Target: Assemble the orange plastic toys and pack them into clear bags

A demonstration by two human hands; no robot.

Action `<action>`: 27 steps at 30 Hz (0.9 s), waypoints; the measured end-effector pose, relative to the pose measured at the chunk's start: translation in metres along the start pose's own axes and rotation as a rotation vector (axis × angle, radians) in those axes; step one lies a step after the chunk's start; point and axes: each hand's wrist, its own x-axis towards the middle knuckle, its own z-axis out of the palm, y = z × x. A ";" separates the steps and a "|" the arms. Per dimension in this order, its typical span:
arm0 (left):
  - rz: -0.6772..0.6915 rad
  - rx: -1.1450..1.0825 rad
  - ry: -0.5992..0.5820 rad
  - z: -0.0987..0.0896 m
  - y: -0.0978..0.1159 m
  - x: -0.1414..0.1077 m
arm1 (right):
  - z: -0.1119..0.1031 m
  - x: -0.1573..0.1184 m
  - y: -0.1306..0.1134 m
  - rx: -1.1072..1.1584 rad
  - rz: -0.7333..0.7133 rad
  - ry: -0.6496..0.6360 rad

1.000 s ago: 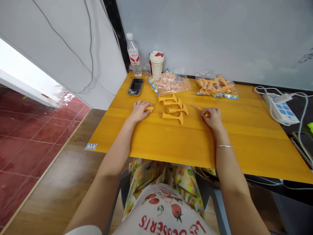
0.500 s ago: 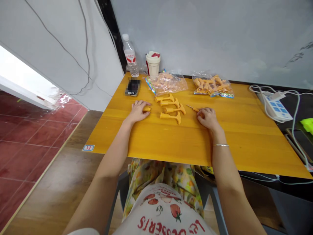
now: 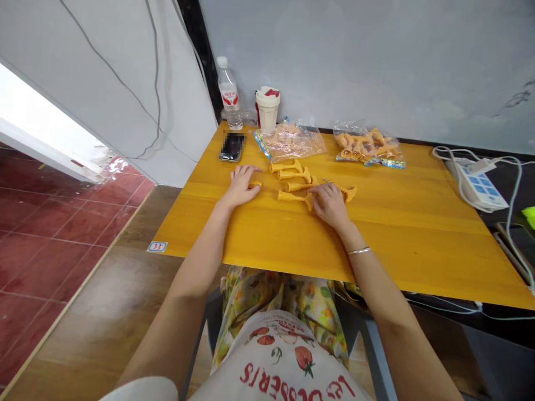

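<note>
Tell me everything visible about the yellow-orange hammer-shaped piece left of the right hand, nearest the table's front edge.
The hammer-shaped piece is yellow-orange and looks like plastic. Its thick handle points left; a narrower neck leads to the crosspiece at right. It lies on the table, beside similar pieces. The right hand's fingers are at its crosspiece; whether they grip it is unclear.

Over at the table (image 3: 418,234), the left hand (image 3: 241,186) arches over an orange piece (image 3: 256,184); the right hand (image 3: 331,204) meets the nearest tool (image 3: 293,197). I see a bottle (image 3: 230,100), a cup (image 3: 267,110) and two bags (image 3: 295,142) standing or lying behind.
</note>
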 end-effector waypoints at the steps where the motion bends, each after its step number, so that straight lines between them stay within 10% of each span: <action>1: 0.012 -0.011 0.032 0.000 0.003 0.000 | 0.004 0.002 -0.007 0.002 -0.019 -0.023; 9: 0.387 -0.045 0.000 0.023 0.056 -0.005 | 0.018 0.003 -0.022 -0.026 -0.045 -0.114; 14: 0.455 0.075 -0.026 0.037 0.066 -0.005 | 0.008 0.003 -0.035 0.142 -0.082 0.053; 18: 0.405 0.106 0.034 0.039 0.061 -0.007 | 0.008 0.006 -0.045 0.544 0.219 0.270; 23: 0.388 0.049 0.046 0.043 0.061 -0.008 | 0.012 0.007 -0.045 1.257 0.547 -0.120; 27: 0.320 -0.250 -0.037 0.042 0.063 -0.009 | 0.001 0.005 -0.038 1.196 0.419 -0.173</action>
